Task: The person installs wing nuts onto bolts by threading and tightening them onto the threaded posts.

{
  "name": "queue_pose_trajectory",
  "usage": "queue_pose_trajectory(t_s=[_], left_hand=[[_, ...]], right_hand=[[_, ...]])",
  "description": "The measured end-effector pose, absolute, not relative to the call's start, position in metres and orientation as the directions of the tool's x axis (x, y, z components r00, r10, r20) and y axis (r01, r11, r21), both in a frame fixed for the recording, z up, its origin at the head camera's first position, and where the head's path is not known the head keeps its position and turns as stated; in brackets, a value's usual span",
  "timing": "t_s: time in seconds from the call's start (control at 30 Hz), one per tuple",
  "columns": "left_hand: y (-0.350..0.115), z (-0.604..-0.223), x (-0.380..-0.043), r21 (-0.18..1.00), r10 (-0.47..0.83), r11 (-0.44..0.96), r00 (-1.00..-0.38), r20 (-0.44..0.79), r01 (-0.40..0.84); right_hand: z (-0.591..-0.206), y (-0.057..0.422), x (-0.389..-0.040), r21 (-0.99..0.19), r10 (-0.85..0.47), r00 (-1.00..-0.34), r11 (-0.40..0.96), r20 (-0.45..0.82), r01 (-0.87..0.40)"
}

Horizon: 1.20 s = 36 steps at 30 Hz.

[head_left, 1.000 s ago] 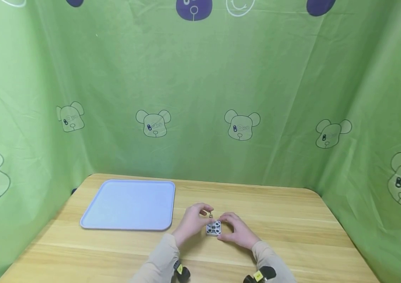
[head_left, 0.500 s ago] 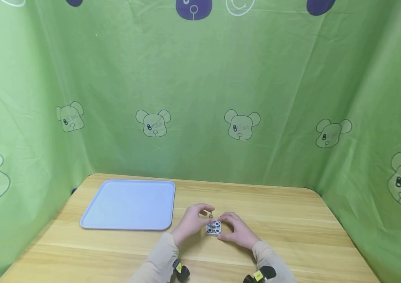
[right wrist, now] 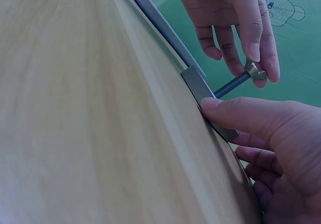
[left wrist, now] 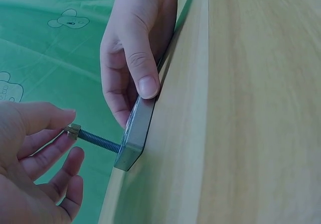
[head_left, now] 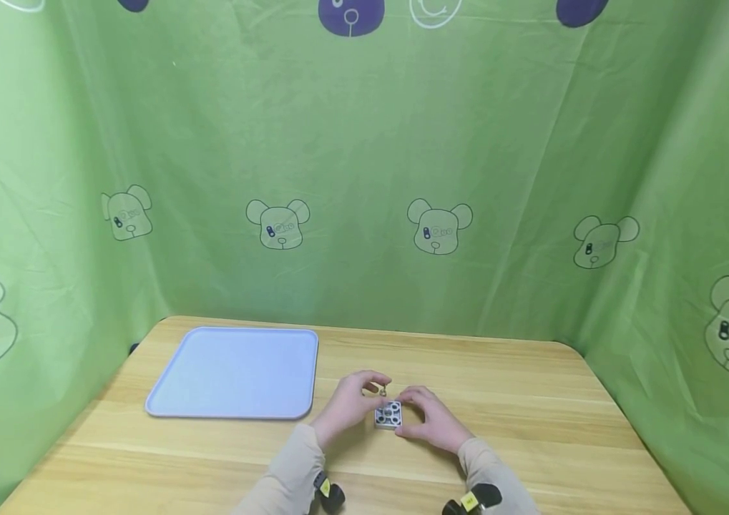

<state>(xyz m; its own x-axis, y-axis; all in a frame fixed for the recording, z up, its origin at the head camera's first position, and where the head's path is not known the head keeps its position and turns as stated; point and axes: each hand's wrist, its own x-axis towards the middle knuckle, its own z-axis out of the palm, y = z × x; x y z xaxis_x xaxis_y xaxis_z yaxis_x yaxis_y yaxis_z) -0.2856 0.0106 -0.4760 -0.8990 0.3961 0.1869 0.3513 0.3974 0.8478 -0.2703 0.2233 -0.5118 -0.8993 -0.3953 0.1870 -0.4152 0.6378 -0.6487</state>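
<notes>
Wood surface (head_left: pixel 499 379) is laid under the metal block (head_left: pixel 388 424). Light-blue tray (head_left: pixel 235 372) is set well L of block. Block's opp. sides are gripped by R hand (head_left: pixel 431 423); at block's L, wing nut (right wrist: pixel 255 72) is pinched by L hand (head_left: pixel 348 406). Block's prob. heavy for its size, stiff, bit slick; best held by side faces. Btwn hands, threaded bolt (left wrist: pixel 102 141) is stood up from block, nut near its top; depth can't be told.

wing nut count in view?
1: the wing nut on the upper end of the threaded rod standing up from the grey block, pinched by the left hand. Any others covered by that hand would be hidden.
</notes>
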Motion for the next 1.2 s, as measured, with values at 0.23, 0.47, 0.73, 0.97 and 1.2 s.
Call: queue_pose_trajectory(t_s=[0.23,0.47,0.73,0.97,1.2], left_hand=[[0.0112,-0.4756,-0.2848,0.842,0.400,0.403,-0.896,0.191,0.359],[0.0120,-0.4762,-0.2849,0.838,0.402,0.403,-0.894,0.200,0.369],[0.0121,-0.4770,-0.2844,0.832,0.406,0.395,-0.886,0.222,0.390],[0.0125,-0.4791,-0.2851,0.816,0.412,0.403,-0.878,0.243,0.415],[0.0132,-0.4820,-0.2856,0.820,0.406,0.401,-0.881,0.241,0.409]], right_hand=[[-0.5137,0.2236,-0.2714,-0.650,-0.394,-0.899,0.637,0.189,-0.416],[-0.5147,0.2240,-0.2724,-0.654,-0.396,-0.900,0.634,0.183,-0.412],[-0.5140,0.2235,-0.2727,-0.644,-0.398,-0.899,0.643,0.183,-0.416],[-0.5139,0.2235,-0.2726,-0.646,-0.390,-0.903,0.646,0.178,-0.407],[-0.5148,0.2236,-0.2723,-0.643,-0.387,-0.905,0.650,0.178,-0.405]])
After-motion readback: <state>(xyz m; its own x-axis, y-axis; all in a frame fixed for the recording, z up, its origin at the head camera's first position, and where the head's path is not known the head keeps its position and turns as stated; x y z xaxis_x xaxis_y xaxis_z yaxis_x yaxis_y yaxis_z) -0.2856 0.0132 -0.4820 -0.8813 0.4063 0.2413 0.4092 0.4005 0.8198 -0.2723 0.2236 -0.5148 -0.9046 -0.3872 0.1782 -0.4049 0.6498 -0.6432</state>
